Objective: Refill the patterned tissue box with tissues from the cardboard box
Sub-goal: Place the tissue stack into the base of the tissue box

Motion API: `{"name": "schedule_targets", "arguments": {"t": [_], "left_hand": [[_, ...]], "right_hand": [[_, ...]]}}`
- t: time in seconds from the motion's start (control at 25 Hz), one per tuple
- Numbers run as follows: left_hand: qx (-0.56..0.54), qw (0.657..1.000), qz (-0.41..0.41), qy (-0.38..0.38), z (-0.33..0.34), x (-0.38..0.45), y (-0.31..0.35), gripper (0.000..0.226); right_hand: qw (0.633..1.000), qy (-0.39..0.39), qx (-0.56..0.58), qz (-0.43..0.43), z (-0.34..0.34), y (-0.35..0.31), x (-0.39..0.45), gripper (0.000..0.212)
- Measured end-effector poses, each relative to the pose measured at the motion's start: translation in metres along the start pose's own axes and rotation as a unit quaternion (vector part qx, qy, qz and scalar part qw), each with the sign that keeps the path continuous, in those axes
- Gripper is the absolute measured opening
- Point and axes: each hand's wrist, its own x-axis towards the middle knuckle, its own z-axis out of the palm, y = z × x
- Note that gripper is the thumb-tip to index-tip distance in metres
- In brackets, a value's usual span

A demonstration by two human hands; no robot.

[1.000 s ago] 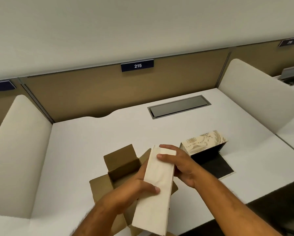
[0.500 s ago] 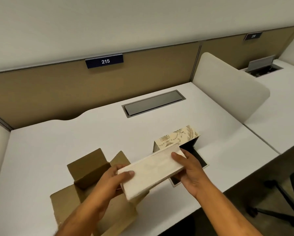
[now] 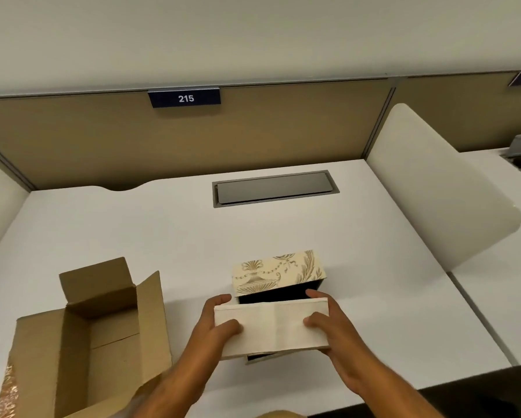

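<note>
Since half a second ago the tissue stack (image 3: 271, 327) has swung from tilted to level and shifted right, now held lengthwise just near of the patterned tissue box (image 3: 279, 273). Head view: left hand (image 3: 214, 330) clamps the stack's left end, thumb on top, fingers (image 3: 220, 300) curled behind the far edge. Right hand (image 3: 334, 333) clamps the right end the same way, thumb on top. Both hands grasping the stack, above the counter (image 3: 102, 230). Patterned box sits mid-counter, dark opening facing near, a dark flap partly hidden under the stack. Cardboard box (image 3: 81, 342) stands near left, flaps open, interior looks empty. Grey cable hatch (image 3: 273, 188) far centre. Sign 215 (image 3: 184, 98) on the far partition. White divider (image 3: 440, 188) at right.
</note>
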Motion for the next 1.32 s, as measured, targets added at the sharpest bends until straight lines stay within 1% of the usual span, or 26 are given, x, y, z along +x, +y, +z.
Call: {"name": "schedule_targets", "arguments": {"t": [0.12, 0.2, 0.28, 0.36, 0.48, 0.6, 0.76, 0.96, 1.04, 1.32], "left_hand": [[-0.030, 0.999, -0.041, 0.015, 0.026, 0.016, -0.020, 0.062], [-0.055, 0.995, -0.073, 0.029, 0.039, 0.029, -0.035, 0.065], [-0.076, 0.991, -0.095, 0.050, 0.048, 0.042, -0.050, 0.067], [-0.084, 0.988, -0.102, 0.082, 0.054, 0.056, -0.063, 0.069], [-0.098, 0.982, -0.106, 0.120, 0.061, 0.070, -0.068, 0.073], [-0.110, 0.978, -0.085, 0.158, 0.066, 0.081, -0.067, 0.075], [-0.130, 0.971, -0.080, 0.186, 0.070, 0.088, -0.069, 0.066], [-0.163, 0.958, -0.091, 0.217, 0.066, 0.095, -0.077, 0.036], [-0.153, 0.959, -0.091, 0.219, 0.065, 0.098, -0.079, 0.037], [-0.168, 0.964, -0.084, 0.187, 0.064, 0.101, -0.082, 0.059]], "right_hand": [[0.999, -0.013, -0.030, 0.024, -0.028, 0.000, 0.017, 0.059], [0.998, -0.020, -0.032, 0.045, -0.044, 0.005, 0.035, 0.058], [0.997, -0.010, -0.033, 0.067, -0.055, 0.012, 0.056, 0.052], [0.996, 0.002, -0.031, 0.084, -0.062, 0.020, 0.077, 0.049], [0.995, 0.025, -0.014, 0.098, -0.070, 0.028, 0.098, 0.054], [0.995, 0.026, -0.018, 0.099, -0.076, 0.032, 0.108, 0.056], [0.995, 0.025, -0.027, 0.095, -0.081, 0.035, 0.114, 0.056], [0.995, 0.025, -0.042, 0.086, -0.074, 0.040, 0.117, 0.052], [0.995, 0.024, -0.049, 0.082, -0.072, 0.042, 0.118, 0.050], [0.995, 0.018, -0.076, 0.055, -0.075, 0.041, 0.122, 0.041]]}}
